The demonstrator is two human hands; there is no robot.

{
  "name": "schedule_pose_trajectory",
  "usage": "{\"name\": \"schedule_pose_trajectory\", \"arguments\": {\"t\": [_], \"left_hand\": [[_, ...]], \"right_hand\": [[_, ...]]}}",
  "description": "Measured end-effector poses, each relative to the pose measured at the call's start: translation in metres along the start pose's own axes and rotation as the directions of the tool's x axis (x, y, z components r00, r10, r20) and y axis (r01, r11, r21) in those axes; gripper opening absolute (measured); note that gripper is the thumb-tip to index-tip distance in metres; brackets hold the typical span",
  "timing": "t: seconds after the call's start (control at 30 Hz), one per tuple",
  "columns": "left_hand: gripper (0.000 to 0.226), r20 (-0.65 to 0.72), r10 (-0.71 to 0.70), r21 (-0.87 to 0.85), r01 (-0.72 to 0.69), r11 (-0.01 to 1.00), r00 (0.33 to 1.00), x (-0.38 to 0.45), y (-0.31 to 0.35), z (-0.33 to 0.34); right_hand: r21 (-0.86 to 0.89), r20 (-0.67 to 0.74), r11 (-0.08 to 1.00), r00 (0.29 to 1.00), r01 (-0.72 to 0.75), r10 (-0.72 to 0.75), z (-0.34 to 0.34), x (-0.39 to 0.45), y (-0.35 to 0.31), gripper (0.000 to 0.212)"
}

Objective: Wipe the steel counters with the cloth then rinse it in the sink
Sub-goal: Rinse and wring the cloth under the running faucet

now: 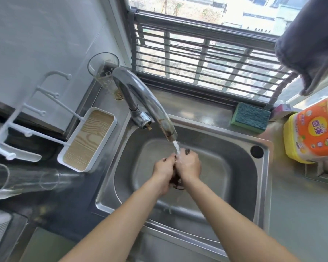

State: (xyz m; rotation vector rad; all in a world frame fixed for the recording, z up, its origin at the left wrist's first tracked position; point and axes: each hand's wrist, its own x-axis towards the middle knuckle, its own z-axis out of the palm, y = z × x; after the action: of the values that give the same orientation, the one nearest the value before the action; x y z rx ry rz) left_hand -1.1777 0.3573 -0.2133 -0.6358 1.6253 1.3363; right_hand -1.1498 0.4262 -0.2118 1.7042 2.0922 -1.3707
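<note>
Both my hands are together over the steel sink (240, 188), under the stream running from the tap (146, 104). My left hand (164, 171) and my right hand (188, 165) are curled round a dark cloth (175, 179) bunched between them. Only small dark bits of the cloth show, at the fingertips and below the palms. Water lands on my right hand's fingers. The steel counter (299, 214) lies to the right of the sink.
A green sponge (250, 117) lies on the ledge behind the sink. A yellow and orange detergent bottle (314, 133) stands at the right. A white tray with a wood-grain insert (89, 142), a drying rack (27, 118) and glasses (102, 70) are at the left. A grey towel (311, 42) hangs top right.
</note>
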Motion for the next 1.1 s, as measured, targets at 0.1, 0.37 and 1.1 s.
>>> {"name": "schedule_pose_trajectory", "arguments": {"t": [0.1,0.37,1.1], "left_hand": [[0.026,0.059,0.031,0.049,-0.033,0.998,0.998,0.001,0.003,0.003],[0.039,0.142,0.006,0.116,-0.023,0.993,0.990,0.002,0.003,-0.009],[0.029,0.080,0.036,-0.062,-0.031,0.998,0.996,0.012,-0.003,-0.014]], "right_hand": [[0.023,-0.058,1.000,0.998,-0.016,0.018,-0.003,0.008,0.002,0.039],[-0.014,0.017,0.996,0.996,0.091,-0.091,0.004,0.002,0.012,0.044],[0.015,-0.081,0.977,0.974,0.211,-0.210,0.012,-0.016,0.020,0.051]]}}
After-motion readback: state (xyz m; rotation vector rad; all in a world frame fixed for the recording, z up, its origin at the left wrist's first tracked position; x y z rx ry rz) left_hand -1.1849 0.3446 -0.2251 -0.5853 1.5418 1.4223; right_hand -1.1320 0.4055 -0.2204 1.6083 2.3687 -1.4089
